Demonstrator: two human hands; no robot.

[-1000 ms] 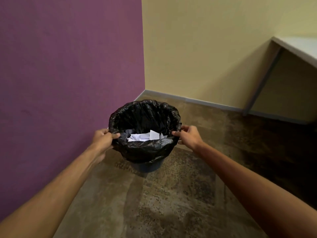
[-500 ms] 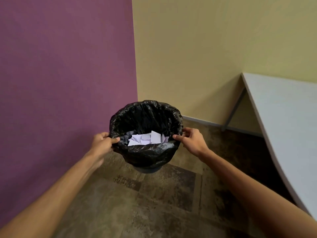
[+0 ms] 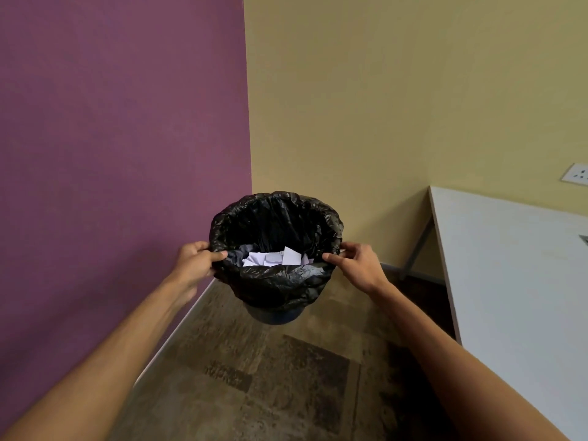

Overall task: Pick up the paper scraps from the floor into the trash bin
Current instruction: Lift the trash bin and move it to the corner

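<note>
- The left hand [image 3: 194,264] and right hand [image 3: 356,265] pinch opposite sides of the bin [image 3: 276,281] rim.
- The bin seems held above the floor [image 3: 270,393].
- Paper scraps [image 3: 275,258] lie inside its black liner.

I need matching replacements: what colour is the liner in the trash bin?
Black, glossy and crinkled; the liner folds over the rim of the trash bin, shown in the head view.

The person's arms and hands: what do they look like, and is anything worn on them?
Both forearms are bare up to the picture's edge: no sleeves show. The left hand and the right hand wear no gloves. No watch, bracelet or ring is visible on wrists or fingers.
</note>
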